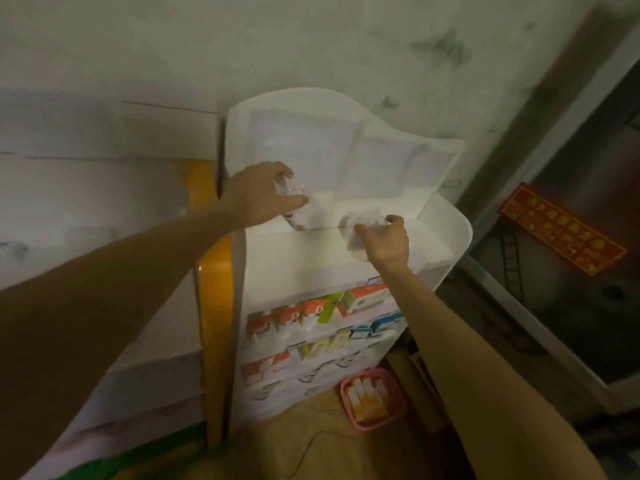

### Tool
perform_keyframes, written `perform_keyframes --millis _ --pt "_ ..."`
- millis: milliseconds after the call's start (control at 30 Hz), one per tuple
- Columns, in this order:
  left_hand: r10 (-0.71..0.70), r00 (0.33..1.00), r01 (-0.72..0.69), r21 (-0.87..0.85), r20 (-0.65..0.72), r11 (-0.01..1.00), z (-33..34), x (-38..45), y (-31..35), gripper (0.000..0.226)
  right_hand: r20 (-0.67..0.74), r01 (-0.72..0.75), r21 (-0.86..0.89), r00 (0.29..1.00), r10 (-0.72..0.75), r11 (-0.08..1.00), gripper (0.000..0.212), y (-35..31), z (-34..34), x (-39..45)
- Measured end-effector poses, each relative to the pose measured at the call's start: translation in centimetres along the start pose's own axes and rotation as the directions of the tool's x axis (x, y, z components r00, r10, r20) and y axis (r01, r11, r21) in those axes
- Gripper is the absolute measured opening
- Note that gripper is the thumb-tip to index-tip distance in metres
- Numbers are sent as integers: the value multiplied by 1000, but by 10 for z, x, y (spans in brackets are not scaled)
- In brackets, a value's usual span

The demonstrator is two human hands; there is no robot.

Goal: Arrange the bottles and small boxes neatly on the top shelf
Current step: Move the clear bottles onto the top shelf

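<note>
A white plastic rack stands against the wall, and its top shelf (440, 233) is a shallow white tray. My left hand (259, 195) grips a clear bottle (294, 206) at the shelf's left end, tilted with its lower end near the front rim. My right hand (388, 239) holds a second clear, pale bottle (353, 237) over the middle of the top shelf. Both bottles are blurred and partly hidden by my fingers. Small orange, green and blue boxes (311, 313) fill the lower shelves.
A pink basket (372, 398) with several orange-and-white boxes sits on the floor right of the rack. An orange panel (211, 306) and stacked white boards flank the rack's left. A dark doorway with a red sign (561, 228) lies to the right.
</note>
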State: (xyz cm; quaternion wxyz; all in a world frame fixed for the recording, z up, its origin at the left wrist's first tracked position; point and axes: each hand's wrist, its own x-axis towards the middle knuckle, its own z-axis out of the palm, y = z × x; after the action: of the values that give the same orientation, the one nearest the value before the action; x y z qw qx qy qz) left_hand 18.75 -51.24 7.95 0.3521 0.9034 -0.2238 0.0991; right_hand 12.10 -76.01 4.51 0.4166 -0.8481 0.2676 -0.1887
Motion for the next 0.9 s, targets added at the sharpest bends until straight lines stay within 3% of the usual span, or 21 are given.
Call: perform_keyframes --millis 200,500,667,900 --pt "-99 921 -9 274 378 962 106 49 43 69 65 -104 2 993 103 995 75 84 -26 73" --pt "-191 892 -9 438 409 899 227 88 36 72 198 -104 15 975 99 994 78 166 3 133" --pt "-264 857 14 494 442 869 261 105 19 72 307 -30 8 951 26 1000 76 179 37 159" --pt "-303 870 88 483 389 871 280 136 10 74 288 56 -22 956 -47 998 79 185 73 192"
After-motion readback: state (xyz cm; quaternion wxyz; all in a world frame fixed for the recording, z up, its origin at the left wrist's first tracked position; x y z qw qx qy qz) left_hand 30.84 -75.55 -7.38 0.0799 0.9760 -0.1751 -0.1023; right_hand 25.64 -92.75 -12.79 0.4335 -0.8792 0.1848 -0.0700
